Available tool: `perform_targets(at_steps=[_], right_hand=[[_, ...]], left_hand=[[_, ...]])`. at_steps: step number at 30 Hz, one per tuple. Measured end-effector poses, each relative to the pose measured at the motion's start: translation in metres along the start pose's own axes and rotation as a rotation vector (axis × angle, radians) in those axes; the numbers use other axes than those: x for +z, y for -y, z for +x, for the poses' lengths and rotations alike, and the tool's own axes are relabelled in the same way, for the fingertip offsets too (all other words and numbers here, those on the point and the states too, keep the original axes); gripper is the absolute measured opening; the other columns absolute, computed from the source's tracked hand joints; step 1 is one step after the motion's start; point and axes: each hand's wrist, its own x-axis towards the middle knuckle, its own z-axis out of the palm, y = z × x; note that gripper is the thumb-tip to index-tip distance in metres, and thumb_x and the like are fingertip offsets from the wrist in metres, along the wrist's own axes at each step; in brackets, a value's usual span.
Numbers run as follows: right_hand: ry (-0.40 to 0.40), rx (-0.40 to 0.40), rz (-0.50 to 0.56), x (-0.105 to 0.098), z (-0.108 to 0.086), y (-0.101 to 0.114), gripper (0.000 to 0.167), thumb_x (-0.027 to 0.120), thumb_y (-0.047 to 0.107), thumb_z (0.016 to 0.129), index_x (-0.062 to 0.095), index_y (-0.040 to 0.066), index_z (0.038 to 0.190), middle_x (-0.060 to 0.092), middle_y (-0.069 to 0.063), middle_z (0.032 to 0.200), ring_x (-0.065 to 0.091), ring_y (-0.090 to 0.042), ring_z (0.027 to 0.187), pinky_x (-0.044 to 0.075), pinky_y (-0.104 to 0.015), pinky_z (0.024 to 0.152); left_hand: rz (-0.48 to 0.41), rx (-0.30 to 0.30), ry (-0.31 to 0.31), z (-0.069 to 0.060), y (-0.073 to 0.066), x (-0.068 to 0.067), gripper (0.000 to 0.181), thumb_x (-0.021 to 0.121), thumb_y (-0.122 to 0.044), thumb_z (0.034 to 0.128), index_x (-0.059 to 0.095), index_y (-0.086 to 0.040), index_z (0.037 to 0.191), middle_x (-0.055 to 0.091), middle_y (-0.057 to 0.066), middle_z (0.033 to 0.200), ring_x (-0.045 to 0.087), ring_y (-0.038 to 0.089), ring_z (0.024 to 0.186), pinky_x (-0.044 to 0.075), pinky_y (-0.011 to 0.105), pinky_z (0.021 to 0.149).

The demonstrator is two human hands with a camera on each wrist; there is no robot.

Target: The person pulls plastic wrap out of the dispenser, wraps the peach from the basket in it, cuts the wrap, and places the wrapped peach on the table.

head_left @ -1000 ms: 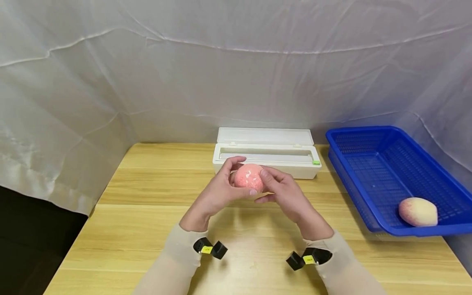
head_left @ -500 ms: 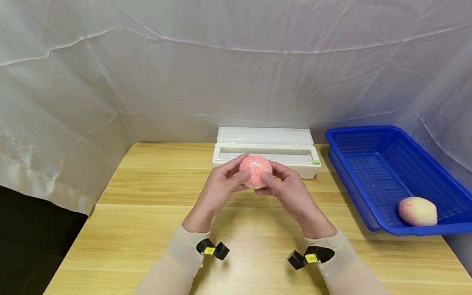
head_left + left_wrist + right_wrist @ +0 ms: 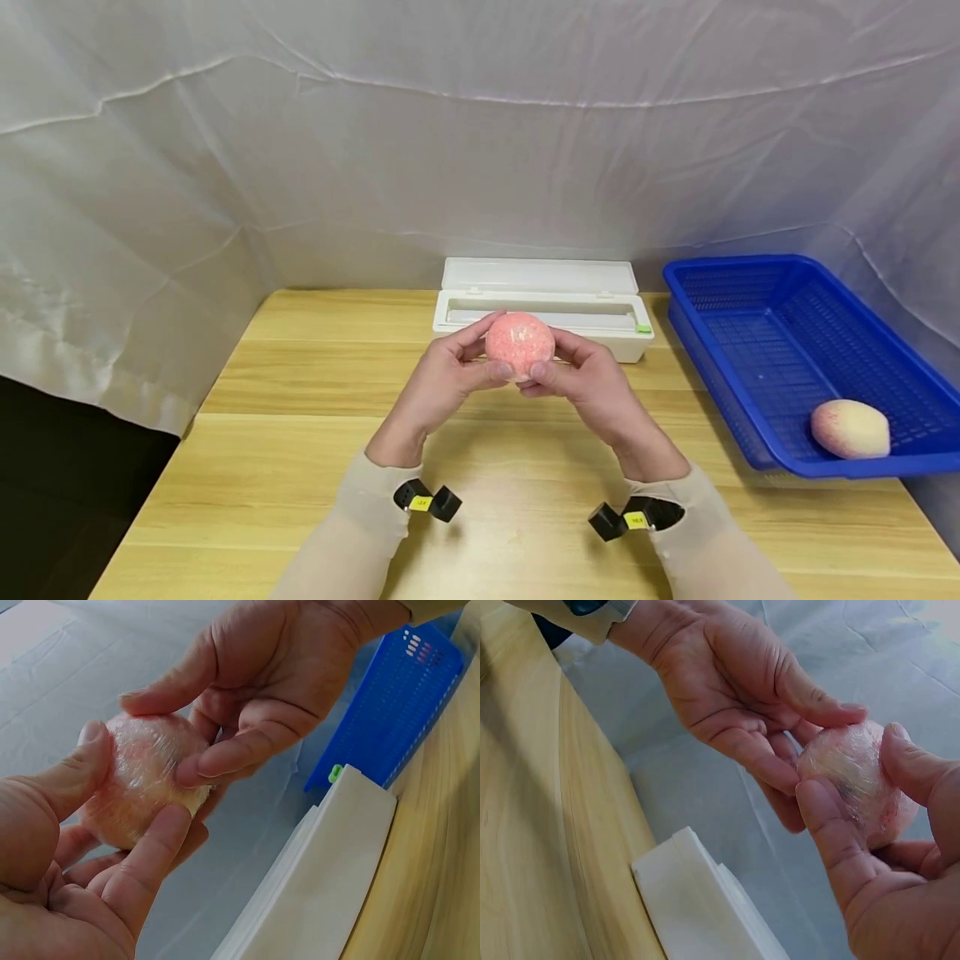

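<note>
Both hands hold a pink peach (image 3: 519, 342) wrapped in clear cling film, raised above the table in front of the white box. My left hand (image 3: 444, 377) grips its left side, thumb at the lower front. On the right side, my right hand (image 3: 597, 385) pinches it, its thumb close to the other one. From the left wrist view, glossy creased film covers the paler underside of the peach (image 3: 142, 776), with fingers of both hands on it. In the right wrist view, the film on the peach (image 3: 847, 769) looks bunched, with a darker patch.
Behind the hands stands a long white cling film dispenser (image 3: 551, 346), lid raised, with a green tab at its right end. A blue plastic basket (image 3: 750, 417) stands at the right, holding another peach (image 3: 851, 429). Grey-white cloth (image 3: 480, 183) hangs behind the wooden table (image 3: 300, 483).
The peach has risen slightly and moved a little right between the hands. The left hand has shifted its hold, and both thumbs now lie at the lower front.
</note>
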Motion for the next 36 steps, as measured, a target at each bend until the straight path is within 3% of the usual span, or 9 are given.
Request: perform_targets(at_steps=[3,8,13,18,23,27,33,36], right_hand=[[0.001,-0.023,-0.018,-0.001,0.001,-0.001,0.062,0.073,0.005,0.098,0.047,-0.006,0.153,0.063,-0.015,0.134,0.076,-0.018,0.096,0.064,-0.039,0.088],[0.045,0.002,-0.045,-0.004,0.003,-0.005,0.071,0.077,0.010,0.097,0.041,0.002,0.158,0.045,-0.020,0.156,0.071,-0.018,0.111,0.063,-0.041,0.093],[0.004,0.064,-0.087,-0.007,0.004,-0.007,0.058,0.070,0.017,0.103,0.048,0.001,0.154,0.051,-0.024,0.149,0.071,-0.020,0.110,0.064,-0.049,0.088],[-0.088,0.086,-0.199,-0.006,0.006,-0.010,0.052,0.071,0.021,0.103,0.058,-0.002,0.147,0.063,-0.025,0.138,0.073,-0.016,0.101,0.065,-0.040,0.085],[-0.058,0.121,-0.226,-0.007,0.006,-0.010,0.060,0.069,0.025,0.104,0.050,-0.001,0.153,0.058,-0.027,0.144,0.074,-0.022,0.103,0.065,-0.045,0.085],[-0.047,0.122,-0.216,-0.006,0.006,-0.012,0.062,0.071,0.024,0.103,0.047,0.000,0.155,0.054,-0.027,0.148,0.072,-0.028,0.109,0.065,-0.047,0.086],[-0.034,0.138,-0.208,0.000,0.008,-0.018,0.058,0.075,0.017,0.100,0.052,0.001,0.151,0.052,-0.024,0.148,0.073,-0.024,0.102,0.061,-0.057,0.091],[-0.032,0.152,-0.249,0.002,0.009,-0.020,0.061,0.076,0.020,0.100,0.050,0.001,0.152,0.052,-0.024,0.151,0.073,-0.025,0.102,0.061,-0.058,0.092]], left_hand=[[0.001,0.009,0.013,0.001,0.001,-0.001,0.074,0.079,-0.002,0.0934,0.049,-0.020,0.159,0.063,0.013,0.147,0.068,0.028,0.127,0.061,0.038,0.097],[-0.001,-0.008,0.044,0.002,0.002,0.000,0.082,0.080,0.004,0.0901,0.048,-0.027,0.159,0.050,0.006,0.158,0.068,0.031,0.126,0.061,0.039,0.097],[0.150,-0.005,0.019,0.002,0.003,0.004,0.075,0.082,0.001,0.0891,0.054,-0.026,0.154,0.053,0.007,0.152,0.071,0.031,0.119,0.062,0.037,0.093],[0.249,-0.022,-0.001,0.002,0.005,0.007,0.079,0.085,-0.005,0.0878,0.051,-0.023,0.156,0.053,0.007,0.155,0.067,0.030,0.127,0.062,0.035,0.095],[0.318,-0.026,-0.051,0.003,0.006,0.008,0.071,0.085,-0.008,0.0887,0.056,-0.016,0.153,0.058,0.009,0.152,0.069,0.029,0.124,0.062,0.032,0.092],[0.334,-0.035,-0.047,0.004,0.008,0.009,0.074,0.086,-0.007,0.0878,0.054,-0.018,0.154,0.054,0.009,0.152,0.066,0.029,0.127,0.061,0.035,0.096],[0.570,-0.022,-0.077,0.004,0.013,0.013,0.077,0.093,-0.018,0.0817,0.056,-0.017,0.149,0.050,0.011,0.146,0.059,0.026,0.119,0.057,0.041,0.099],[0.632,-0.027,-0.100,0.005,0.015,0.013,0.072,0.094,-0.020,0.0812,0.059,-0.016,0.145,0.053,0.013,0.140,0.059,0.028,0.114,0.056,0.046,0.097]])
